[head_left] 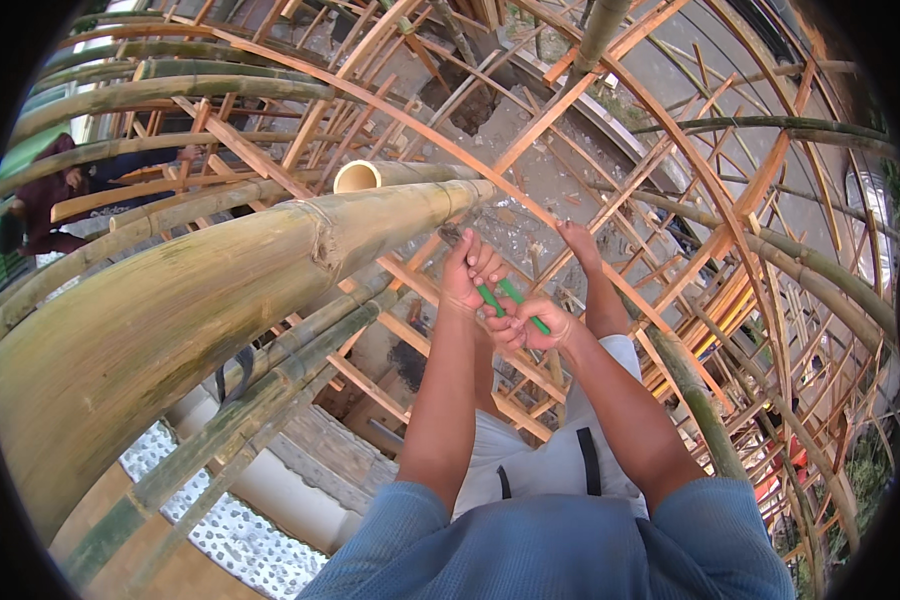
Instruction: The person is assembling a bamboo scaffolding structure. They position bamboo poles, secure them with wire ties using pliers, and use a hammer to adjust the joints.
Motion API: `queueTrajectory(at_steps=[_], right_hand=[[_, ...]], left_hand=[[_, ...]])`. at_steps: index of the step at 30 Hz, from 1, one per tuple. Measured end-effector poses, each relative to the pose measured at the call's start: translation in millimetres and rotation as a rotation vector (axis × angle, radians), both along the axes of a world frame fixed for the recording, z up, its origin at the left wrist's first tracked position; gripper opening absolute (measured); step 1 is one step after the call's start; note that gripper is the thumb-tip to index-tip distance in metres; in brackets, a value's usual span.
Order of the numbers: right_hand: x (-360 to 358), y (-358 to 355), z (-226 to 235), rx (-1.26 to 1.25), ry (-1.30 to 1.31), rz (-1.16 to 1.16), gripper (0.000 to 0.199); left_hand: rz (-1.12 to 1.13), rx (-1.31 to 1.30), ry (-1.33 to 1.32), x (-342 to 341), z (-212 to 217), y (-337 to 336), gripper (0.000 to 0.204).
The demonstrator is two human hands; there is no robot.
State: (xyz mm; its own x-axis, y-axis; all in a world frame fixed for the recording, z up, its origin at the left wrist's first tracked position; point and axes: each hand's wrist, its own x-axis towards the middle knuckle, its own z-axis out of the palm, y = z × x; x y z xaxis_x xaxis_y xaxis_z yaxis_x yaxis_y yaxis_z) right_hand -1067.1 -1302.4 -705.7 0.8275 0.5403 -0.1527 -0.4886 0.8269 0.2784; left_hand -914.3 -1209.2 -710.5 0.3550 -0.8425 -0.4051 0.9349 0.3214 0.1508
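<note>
A pair of green-handled pliers [486, 297] is between my two hands, in front of my body. My left hand [470, 272] is closed around the tool near its dark head [456, 236]. Lower down, my right hand [532, 323] is closed on the handles. The head points up and left, close to the underside of a thick bamboo pole [220, 260] that runs from the lower left to the middle. Whether the jaws grip anything is too small to tell. Beside that pole, a cut bamboo end [358, 178] shows its hollow.
Wooden battens [410, 120] and bamboo poles [170, 92] criss-cross all round, with ground far below. My bare foot [577, 238] rests by a batten. Thinner bamboo [260, 400] runs beneath the thick pole. At the far left is another person [55, 195].
</note>
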Motion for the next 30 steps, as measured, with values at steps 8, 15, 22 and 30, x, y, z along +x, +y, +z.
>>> queueTrajectory(at_steps=[8, 15, 22, 30], right_hand=[[10.7, -39.6, 59.2, -2.368, -0.213, 0.388, 0.050], [31.9, -16.6, 76.1, -2.407, 0.023, 0.502, 0.048], [34.0, -34.5, 83.7, -2.233, -0.003, 0.507, 0.044], [35.1, -31.4, 85.3, -1.809, 0.017, 0.495, 0.043]], left_hand=[[0.159, 0.365, -0.116, -13.1, 21.9, -32.3, 0.045], [0.206, 0.493, -0.134, -16.9, 25.0, -38.2, 0.038], [0.493, 1.439, -1.165, -24.6, 100.0, 0.5, 0.085], [1.307, 0.912, -1.569, 74.7, 177.8, -67.2, 0.087]])
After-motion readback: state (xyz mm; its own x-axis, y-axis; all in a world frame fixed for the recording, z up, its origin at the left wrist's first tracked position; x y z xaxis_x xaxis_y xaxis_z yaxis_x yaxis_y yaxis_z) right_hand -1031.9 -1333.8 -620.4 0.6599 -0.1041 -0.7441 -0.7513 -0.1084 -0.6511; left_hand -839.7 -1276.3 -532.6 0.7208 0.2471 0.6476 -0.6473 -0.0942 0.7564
